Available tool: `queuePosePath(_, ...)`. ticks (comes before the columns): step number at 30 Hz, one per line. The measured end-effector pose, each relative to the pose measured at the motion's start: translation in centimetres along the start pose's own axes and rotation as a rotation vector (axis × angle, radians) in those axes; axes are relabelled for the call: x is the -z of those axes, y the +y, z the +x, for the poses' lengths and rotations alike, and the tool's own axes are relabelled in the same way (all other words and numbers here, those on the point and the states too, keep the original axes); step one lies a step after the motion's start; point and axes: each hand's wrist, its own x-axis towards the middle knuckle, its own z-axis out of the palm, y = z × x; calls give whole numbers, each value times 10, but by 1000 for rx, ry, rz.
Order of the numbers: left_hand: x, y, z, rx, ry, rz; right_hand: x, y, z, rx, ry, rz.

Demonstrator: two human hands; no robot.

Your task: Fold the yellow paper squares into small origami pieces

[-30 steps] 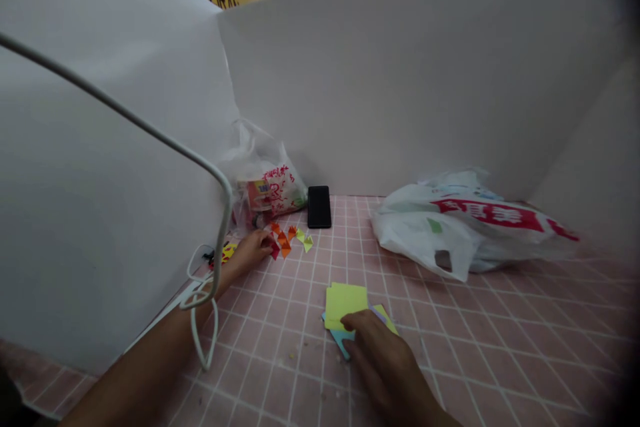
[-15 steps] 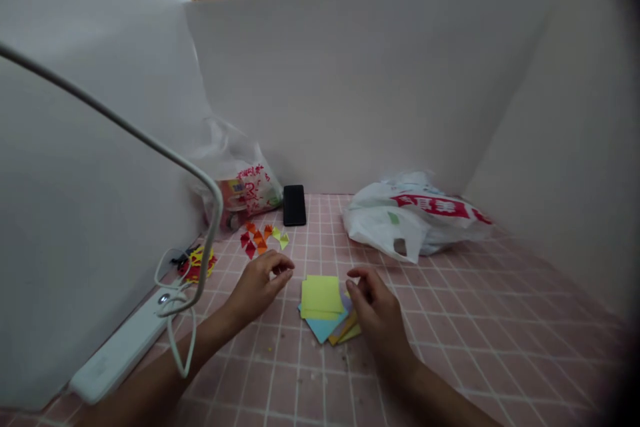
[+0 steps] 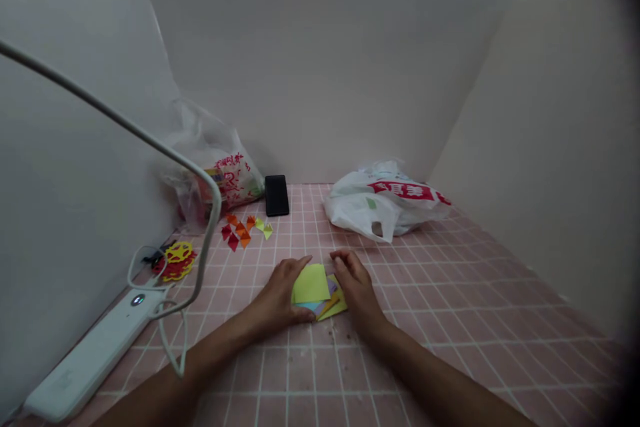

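Stack of coloured paper squares [image 3: 311, 283] on a pink gridded table [image 3: 450, 293], lying near the front edge at the centre. A yellow-green sheet lies uppermost, with blue, orange and yellow corners fanned out beneath it. The left hand [image 3: 277, 297] lies against the stack's left edge with its fingers close together. The top sheet overlaps its thumb side, so whether it pinches that sheet cannot be told. The right hand [image 3: 357, 290] rests on the right edge, fingers together and flat, not closed round anything. The table to the right of the hands is bare, and a power strip [image 3: 85, 360] with a looped cable [image 3: 150, 140] lies along the left. Farther back are red-and-yellow cutouts [image 3: 175, 260], small folded pieces [image 3: 245, 230], a phone [image 3: 277, 195], a clear bag [image 3: 215, 167] and a white bag [image 3: 385, 203]. White partitions [image 3: 325, 67] enclose the left, rear and right sides.
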Motion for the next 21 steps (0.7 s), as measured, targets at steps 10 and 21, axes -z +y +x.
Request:
queuePosePath(10, -22, 13, -8, 59, 73, -67, -3, -16, -14, -96, -47, 106)
queuePosePath(21, -24, 8, -8, 27, 225, -205, -1, -14, -15, -113, -97, 116)
